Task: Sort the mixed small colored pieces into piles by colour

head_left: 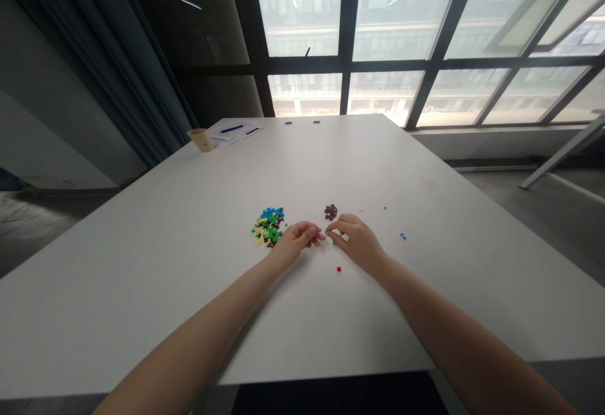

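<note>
My left hand (304, 235) is just right of a mixed pile of small building-block pieces (268, 228) in blue, green, cream and brown. Its thumb is pressed to curled fingers; whatever they hold, if anything, is too small to make out. Facing it, a short gap away, my right hand (357, 237) pinches a tiny green piece (326, 232) at its fingertips. Another green piece (334, 243) lies on the table under the right thumb. Behind the hands sits a small heap of dark brown pieces (330, 212). A red square piece (339, 269) lies nearer to me.
The white table (312, 320) carries blue pieces (403, 236) on the right and a tiny dark piece (385, 208) farther back. At the far left stand a paper cup (201, 140) and papers (236, 134) with a blue pen (231, 129). Windows rise beyond.
</note>
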`<state>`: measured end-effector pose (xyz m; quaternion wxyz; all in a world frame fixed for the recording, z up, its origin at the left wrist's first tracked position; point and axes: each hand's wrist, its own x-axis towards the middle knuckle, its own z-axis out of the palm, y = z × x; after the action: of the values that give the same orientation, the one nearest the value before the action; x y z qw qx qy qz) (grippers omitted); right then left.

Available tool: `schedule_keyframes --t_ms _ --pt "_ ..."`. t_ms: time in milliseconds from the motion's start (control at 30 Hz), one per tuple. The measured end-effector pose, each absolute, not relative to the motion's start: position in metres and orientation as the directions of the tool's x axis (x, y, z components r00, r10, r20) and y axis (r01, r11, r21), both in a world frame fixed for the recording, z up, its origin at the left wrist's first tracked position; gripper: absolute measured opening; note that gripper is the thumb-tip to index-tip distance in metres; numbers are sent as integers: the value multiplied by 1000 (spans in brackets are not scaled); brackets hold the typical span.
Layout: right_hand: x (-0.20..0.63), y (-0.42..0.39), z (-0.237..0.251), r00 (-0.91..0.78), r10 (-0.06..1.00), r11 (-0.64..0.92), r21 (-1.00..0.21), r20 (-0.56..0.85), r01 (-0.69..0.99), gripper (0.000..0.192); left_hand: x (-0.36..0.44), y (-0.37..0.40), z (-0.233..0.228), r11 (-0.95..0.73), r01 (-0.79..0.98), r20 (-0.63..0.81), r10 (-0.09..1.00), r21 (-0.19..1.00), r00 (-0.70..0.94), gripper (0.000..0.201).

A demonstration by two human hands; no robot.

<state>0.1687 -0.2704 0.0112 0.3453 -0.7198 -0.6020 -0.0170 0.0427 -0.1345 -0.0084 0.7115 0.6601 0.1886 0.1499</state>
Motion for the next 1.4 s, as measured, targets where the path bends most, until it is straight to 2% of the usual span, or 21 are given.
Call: schedule_keyframes --t_ms 133,267,433,533,600,700,800,867,933,1067,1200,1300,1400 --pt "187 -277 8 431 872 -317 -401 232 859 12 36 -120 -8 -52 25 12 617 998 787 37" --pt "191 -283 4 450 890 -394 -367 78 843 9 30 -105 -6 -69 5 47 727 998 685 34" --pt "187 -284 2 429 898 -358 -411 94 839 20 25 -93 -3 -126 8 99 817 992 568 28" --pt "191 -286 2 449 884 -347 -458 131 818 30 19 -79 -5 -298 62 225 826 952 516 18" --pt "195 -287 4 469 871 -352 -480 147 803 34 16 -71 -9 -468 163 325 787 869 525 17" --pt "198 -289 8 486 857 -350 -501 170 792 34 13 -65 -13 -667 407 365 710 624 603 27" --pt "195 -289 10 490 851 -337 -517 191 787 34 14 -68 -13 -737 565 326 673 371 664 29" --pt "193 -288 10 486 850 -322 -528 204 786 34 15 -72 -12 -755 589 318 655 289 685 26" --pt "192 -287 9 482 849 -311 -535 215 786 34 15 -74 -11 -760 594 314 650 263 692 24" --pt "192 -287 9 481 850 -307 -539 216 785 34 16 -72 -11 -760 580 321 650 294 689 20" --pt "196 -288 8 494 835 -304 -545 242 781 34 17 -72 -11 -763 525 367 643 376 672 17" --pt "200 -288 7 515 814 -299 -566 268 768 31 21 -78 -7 -732 433 372 656 526 657 13" --pt "200 -286 8 529 797 -277 -601 292 749 29 25 -90 -2 -564 270 264 689 780 675 16"
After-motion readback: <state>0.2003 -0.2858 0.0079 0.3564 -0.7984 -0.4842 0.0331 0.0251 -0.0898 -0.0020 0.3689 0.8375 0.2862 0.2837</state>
